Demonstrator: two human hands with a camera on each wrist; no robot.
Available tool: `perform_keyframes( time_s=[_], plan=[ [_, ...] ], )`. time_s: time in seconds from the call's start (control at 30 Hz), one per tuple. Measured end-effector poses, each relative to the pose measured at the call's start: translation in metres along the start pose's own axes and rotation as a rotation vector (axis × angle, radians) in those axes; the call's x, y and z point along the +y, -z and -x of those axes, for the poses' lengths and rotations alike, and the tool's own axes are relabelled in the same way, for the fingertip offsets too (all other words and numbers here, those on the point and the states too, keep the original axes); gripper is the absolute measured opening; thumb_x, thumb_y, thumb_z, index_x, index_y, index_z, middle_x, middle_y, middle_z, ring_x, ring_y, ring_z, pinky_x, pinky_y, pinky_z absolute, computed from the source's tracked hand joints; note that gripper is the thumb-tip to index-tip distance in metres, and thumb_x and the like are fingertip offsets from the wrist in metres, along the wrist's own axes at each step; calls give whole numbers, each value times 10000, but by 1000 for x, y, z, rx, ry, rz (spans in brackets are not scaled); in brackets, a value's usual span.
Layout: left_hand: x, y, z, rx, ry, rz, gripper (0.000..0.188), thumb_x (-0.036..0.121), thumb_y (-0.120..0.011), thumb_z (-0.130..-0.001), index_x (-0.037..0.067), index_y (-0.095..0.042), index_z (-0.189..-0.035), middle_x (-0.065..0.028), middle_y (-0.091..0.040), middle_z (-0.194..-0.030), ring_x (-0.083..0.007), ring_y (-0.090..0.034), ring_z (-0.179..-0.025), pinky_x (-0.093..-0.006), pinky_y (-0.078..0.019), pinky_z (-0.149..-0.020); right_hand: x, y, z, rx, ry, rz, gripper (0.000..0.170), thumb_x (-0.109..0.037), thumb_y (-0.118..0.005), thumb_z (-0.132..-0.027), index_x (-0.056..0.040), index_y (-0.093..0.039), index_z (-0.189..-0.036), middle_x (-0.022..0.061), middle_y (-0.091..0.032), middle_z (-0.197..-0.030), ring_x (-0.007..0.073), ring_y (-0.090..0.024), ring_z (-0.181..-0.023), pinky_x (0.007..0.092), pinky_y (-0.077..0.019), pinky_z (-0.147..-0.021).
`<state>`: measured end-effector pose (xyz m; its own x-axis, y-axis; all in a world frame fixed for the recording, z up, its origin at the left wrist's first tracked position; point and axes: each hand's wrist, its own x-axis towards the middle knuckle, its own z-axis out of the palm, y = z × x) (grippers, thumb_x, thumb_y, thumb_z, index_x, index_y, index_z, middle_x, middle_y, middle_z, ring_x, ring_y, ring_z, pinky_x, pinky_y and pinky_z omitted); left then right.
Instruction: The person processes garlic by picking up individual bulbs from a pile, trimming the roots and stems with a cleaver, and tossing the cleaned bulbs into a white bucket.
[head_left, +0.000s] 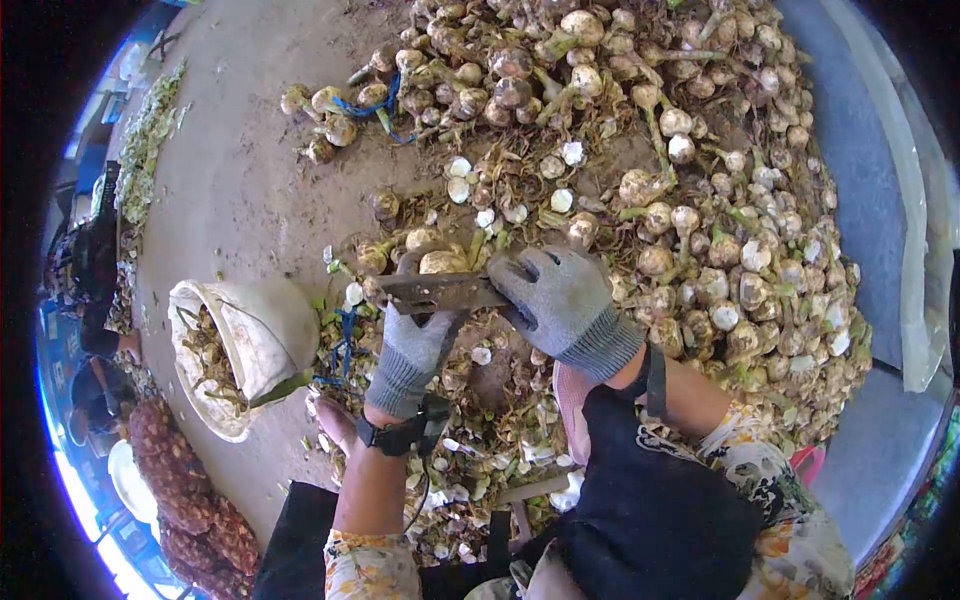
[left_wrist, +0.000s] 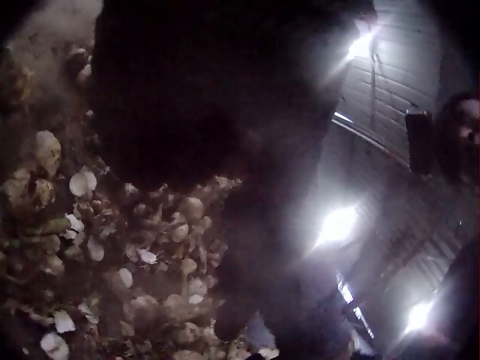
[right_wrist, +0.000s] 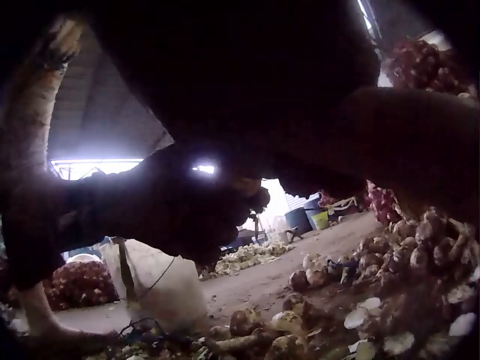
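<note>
Grey work gloves cover both hands. My right hand (head_left: 565, 305) grips the right end of a flat, dark metal blade (head_left: 435, 291), its fingers bent over it; whatever handle it has is hidden in the glove. Under and behind the blade is my left hand (head_left: 420, 335), with a gloved finger curled at the side of a garlic bulb (head_left: 443, 262) just past the blade's far edge. The blade hides most of the left fingers. In both wrist views the hands are dark silhouettes. Cut garlic bulbs (head_left: 460, 180) lie on the floor beyond the hands.
A large heap of garlic (head_left: 740, 260) with stems spreads ahead and to the right. At left, a white bucket (head_left: 285, 325) lies tipped, dry stems inside. Blue string (head_left: 345, 345) trails beside it. Red mesh sacks (head_left: 190, 490) stand farther left, near another person (head_left: 95, 270). Trimmings litter the floor below.
</note>
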<state>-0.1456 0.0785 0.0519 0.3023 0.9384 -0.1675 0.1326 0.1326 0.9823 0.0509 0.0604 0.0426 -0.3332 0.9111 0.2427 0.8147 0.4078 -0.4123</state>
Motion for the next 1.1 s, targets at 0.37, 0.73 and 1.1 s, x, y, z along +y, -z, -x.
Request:
perform_keyframes(
  time_s=[0.37,0.73,1.1],
  plan=[
    [9,-20,23,-17,219,174,471,208,-663,-787,-3,-475,-1164,-68,-581,-1023,-139,-561,-904,-268,-459,-809,20,-33,20,-221,-313,-81,339,-217,-613,-761,-101,-563,-1075,148,-604,-913,308,-614,-819,417,-502,-673],
    [-19,-25,-5,210,76,323,504,135,-661,-820,29,-402,-1239,-107,-542,-1085,-191,-574,-957,-290,-499,-818,28,-54,49,-7,-855,-1140,332,-214,-575,-843,-10,-561,-1106,139,-647,-920,261,-627,-886,338,-475,-814],
    [-64,-20,-86,291,261,-1171,937,416,-779,-627,11,-326,-1340,-268,-481,-1195,-396,-509,-1040,-444,-428,-873,88,-87,116,154,-1077,-1473,149,-189,-612,-852,-45,-583,-876,-6,-571,-744,102,-532,-635,243,-423,-546]
  ],
)
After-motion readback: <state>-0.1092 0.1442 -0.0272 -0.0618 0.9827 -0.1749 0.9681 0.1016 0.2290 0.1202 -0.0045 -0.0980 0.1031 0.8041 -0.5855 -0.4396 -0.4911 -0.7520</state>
